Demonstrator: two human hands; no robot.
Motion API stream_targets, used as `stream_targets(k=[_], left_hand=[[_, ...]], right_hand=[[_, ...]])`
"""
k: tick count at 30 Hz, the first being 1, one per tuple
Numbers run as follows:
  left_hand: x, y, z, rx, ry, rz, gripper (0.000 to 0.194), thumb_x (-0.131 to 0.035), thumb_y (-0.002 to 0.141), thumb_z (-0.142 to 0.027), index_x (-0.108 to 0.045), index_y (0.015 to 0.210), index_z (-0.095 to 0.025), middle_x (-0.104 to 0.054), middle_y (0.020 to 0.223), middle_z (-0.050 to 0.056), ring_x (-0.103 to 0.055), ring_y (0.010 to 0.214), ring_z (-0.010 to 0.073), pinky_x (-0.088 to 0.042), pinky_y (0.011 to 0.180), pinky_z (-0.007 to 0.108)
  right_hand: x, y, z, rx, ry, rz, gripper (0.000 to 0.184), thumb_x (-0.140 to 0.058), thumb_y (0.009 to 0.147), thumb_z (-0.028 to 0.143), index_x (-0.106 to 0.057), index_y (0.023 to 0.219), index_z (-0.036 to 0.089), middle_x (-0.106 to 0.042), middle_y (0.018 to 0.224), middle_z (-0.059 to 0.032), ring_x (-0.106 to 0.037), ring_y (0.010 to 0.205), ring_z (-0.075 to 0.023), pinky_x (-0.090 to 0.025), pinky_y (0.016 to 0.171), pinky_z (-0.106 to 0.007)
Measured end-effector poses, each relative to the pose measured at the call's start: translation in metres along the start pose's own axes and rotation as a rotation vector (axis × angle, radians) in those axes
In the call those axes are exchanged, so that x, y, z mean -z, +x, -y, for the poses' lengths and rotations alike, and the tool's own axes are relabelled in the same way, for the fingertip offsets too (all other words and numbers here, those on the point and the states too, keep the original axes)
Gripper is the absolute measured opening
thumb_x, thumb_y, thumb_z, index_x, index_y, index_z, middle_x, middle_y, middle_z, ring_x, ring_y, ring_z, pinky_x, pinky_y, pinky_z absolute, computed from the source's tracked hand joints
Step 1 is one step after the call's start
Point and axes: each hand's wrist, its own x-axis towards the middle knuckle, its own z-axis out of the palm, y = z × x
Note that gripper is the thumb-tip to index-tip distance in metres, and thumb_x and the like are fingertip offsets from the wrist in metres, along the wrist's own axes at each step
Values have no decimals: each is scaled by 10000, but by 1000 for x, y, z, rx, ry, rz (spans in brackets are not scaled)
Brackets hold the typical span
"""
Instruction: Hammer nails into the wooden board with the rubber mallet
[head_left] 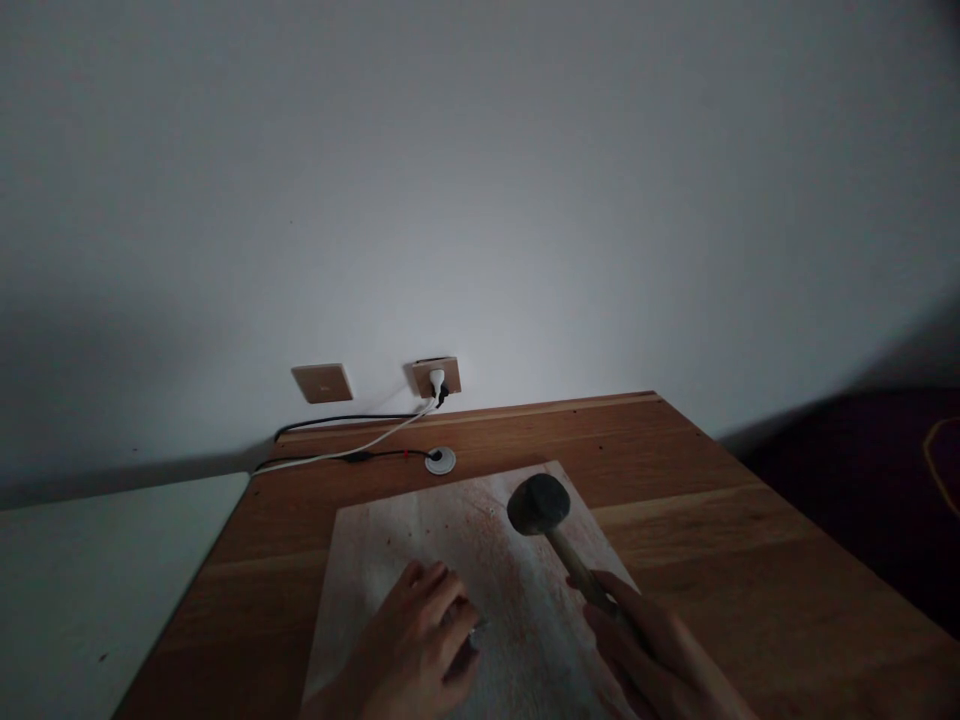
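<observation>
My right hand (649, 640) is wrapped round the wooden handle of a mallet (538, 503). Its black, rubber-looking head is raised over the right part of a pale board (375, 535) with reddish smudges. Low over the board's near part, my left hand (424, 635) is closed, fingers curled inward. A small shiny bit of something (477, 627) shows at its fingertips; most of it is hidden by the fingers, and its kind cannot be made out. The board lies flat on a wooden tabletop (675, 560).
Behind the board, a round cable grommet (440, 460) is set in the tabletop. Black and white cables (375, 440) run along the back to a wall socket (437, 378). A blank wall plate (322, 383) is left of it. A white surface (112, 580) adjoins at left.
</observation>
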Motion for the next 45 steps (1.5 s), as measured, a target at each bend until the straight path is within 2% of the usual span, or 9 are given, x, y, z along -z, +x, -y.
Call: stream_targets(k=[5,8,10,15,20,26,33,40,45], left_hand=[[-12,4,-2,-80,60,-82,158,-718,836,-87,-619,864,-207,-705,886,-1,-652,807,201,-507,812,365],[-7,7,1,-91,-27,-140,196,-626,837,-21,-590,875,-210,-705,836,-5,-655,740,175,-517,760,322],[-3,10,8,-29,-99,-161,219,-573,840,-3,-583,884,-218,-695,794,-11,-657,698,157,-512,702,279],[4,33,39,267,-345,-181,157,-554,840,-74,-612,825,-219,-676,715,-32,-649,630,128,-486,627,218],[-2,59,61,408,-485,-159,114,-620,820,-131,-699,790,-207,-704,721,-11,-649,655,149,-494,644,234],[-14,67,68,353,-530,-144,172,-623,846,-139,-779,866,-209,-745,854,36,-681,735,166,-529,716,268],[-18,62,69,348,-502,-115,204,-605,895,-169,-795,936,-230,-780,911,43,-712,796,189,-553,768,297],[-25,60,70,335,-497,-143,174,-609,946,-186,-776,971,-225,-789,947,39,-743,854,199,-567,787,303],[-26,62,68,277,-435,-142,192,-591,947,-129,-764,975,-208,-766,949,48,-737,896,204,-563,826,316]], right_hand=[[-1,6,-11,-75,34,11,895,-658,748,879,-689,1358,225,-782,1010,-93,-738,787,-237,-610,663,-296],[-1,6,-13,-91,61,-72,876,-732,687,867,-717,1302,243,-770,1220,-122,-750,983,-281,-627,763,-301],[-2,5,-11,-86,65,-88,849,-739,694,853,-720,1296,254,-766,1243,-115,-747,1003,-279,-618,739,-285],[-11,4,-4,-61,87,-50,779,-660,776,834,-726,1294,255,-713,763,-21,-683,677,-197,-556,568,-260],[-20,5,-12,-121,90,-116,809,-683,741,834,-715,1321,271,-741,1050,-88,-731,878,-251,-613,652,-294],[-19,4,-6,-103,70,-123,775,-698,743,819,-751,1287,270,-757,1135,-92,-730,866,-244,-621,695,-305],[-18,6,1,-60,81,-71,725,-679,776,809,-760,1208,231,-633,697,9,-615,643,-172,-521,540,-241],[-16,7,4,-42,33,-36,697,-641,831,780,-746,1243,227,-620,742,4,-529,566,-139,-438,456,-233],[-14,5,8,-28,-5,-68,717,-629,785,846,-791,1156,254,-687,755,-28,-658,716,-216,-572,666,-301]])
